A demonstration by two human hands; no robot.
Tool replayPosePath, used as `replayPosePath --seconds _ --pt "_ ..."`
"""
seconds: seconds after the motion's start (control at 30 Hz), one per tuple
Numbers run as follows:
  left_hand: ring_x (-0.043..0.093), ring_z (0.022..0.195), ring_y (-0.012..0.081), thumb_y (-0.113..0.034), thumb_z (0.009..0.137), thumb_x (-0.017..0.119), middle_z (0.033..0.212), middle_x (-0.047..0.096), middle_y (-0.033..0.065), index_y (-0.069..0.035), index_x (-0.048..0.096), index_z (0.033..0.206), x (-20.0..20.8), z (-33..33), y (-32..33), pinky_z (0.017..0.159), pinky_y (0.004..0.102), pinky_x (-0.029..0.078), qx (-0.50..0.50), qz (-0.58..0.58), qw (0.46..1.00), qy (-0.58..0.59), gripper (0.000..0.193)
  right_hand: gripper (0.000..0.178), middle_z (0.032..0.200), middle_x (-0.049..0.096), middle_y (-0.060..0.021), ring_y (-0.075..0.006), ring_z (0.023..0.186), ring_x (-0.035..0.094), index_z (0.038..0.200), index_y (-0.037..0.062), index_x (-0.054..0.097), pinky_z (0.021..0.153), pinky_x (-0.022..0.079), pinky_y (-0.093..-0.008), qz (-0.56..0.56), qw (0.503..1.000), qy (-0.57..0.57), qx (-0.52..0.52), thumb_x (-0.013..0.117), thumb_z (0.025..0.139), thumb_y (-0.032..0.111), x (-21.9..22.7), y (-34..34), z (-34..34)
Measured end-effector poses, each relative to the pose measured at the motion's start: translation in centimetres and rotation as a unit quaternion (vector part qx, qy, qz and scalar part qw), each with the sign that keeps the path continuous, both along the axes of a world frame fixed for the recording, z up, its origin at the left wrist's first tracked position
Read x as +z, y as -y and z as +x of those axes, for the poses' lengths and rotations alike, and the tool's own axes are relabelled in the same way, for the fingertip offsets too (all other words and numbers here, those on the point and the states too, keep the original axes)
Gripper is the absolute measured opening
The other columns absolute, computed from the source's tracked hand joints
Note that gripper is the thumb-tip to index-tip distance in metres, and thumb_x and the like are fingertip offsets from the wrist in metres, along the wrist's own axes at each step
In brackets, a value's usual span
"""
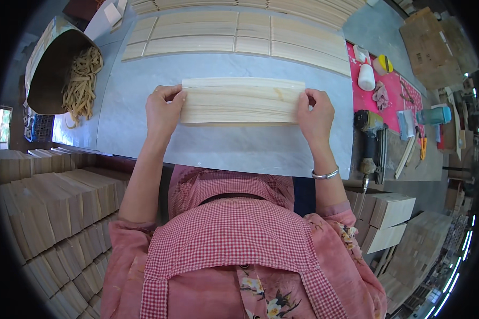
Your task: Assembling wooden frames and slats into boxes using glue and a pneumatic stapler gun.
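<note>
Left fingers (180, 100), right fingers (303, 103) pinching opposite ends of pale rectangular wooden panel (239, 102). Brown cardboard box (424, 48) showing illegible marks.

Wooden panel (239, 101) is pale cream with tan grain streaks, counter (234, 149) kinda marbled bluish-grey, apron (239, 231) red-and-white gingham.

A woodworking workshop: stacked wooden pieces (58, 207) lie below and left of the left hand (162, 110), a black power tool (369, 142) right of the right hand (316, 112)
</note>
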State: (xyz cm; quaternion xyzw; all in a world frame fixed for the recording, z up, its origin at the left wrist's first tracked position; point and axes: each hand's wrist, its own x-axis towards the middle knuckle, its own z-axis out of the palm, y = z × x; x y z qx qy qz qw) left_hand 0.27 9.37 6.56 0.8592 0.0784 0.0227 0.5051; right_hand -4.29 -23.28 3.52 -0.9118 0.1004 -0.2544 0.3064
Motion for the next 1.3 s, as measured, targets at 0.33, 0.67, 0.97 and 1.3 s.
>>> replayPosePath --seconds 0.33,0.67,0.97,1.3 --pt "0.064 0.094 0.0195 -0.002 0.090 0.068 0.106 0.067 0.0114 0.009 0.072 0.111 0.0 -0.3 0.3 0.088 0.0288 0.052 0.002 -0.015 1.000 0.009 0.024 0.007 0.085 0.063 -0.0103 -0.0268 0.076 0.056 0.091 0.0025 0.069 0.075 0.048 -0.0363 -0.059 0.998 0.020 -0.016 0.065 0.088 0.007 0.1 -1.2 -0.3" --pt "0.064 0.104 0.0235 -0.003 0.089 0.070 0.117 0.066 0.0136 0.007 0.069 0.118 0.7 0.2 -1.0 0.094 0.0315 0.051 -0.034 0.010 0.998 -0.044 0.031 0.010 0.084 0.065 -0.0104 -0.0238 0.074 0.059 0.088 0.0015 0.068 0.069 0.050 -0.0345 0.118 0.992 0.040 0.007 0.062 0.091 0.009 -0.5 0.0 -0.5" --pt "0.046 0.136 0.0368 -0.018 0.077 0.082 0.151 0.046 0.0183 -0.007 0.058 0.131 2.5 0.0 4.2 0.113 0.0447 0.038 -0.230 0.236 0.924 0.192 0.060 0.013 0.083 0.069 -0.0098 -0.0252 0.068 0.062 0.087 -0.0010 0.067 0.062 0.051 -0.0355 0.352 0.907 -0.212 0.090 0.061 0.091 0.010 1.1 5.3 -1.6" --pt "0.045 0.136 0.0371 -0.030 0.067 0.089 0.152 0.044 0.0190 -0.008 0.057 0.118 1.5 0.9 15.2 0.116 0.0464 0.031 -0.443 0.311 0.826 0.158 0.065 0.015 0.083 0.070 -0.0132 -0.0340 0.068 0.063 0.085 0.0003 0.068 0.062 0.051 -0.0395 -0.009 0.962 -0.249 0.112 0.060 0.089 0.013 0.2 4.7 -2.5"
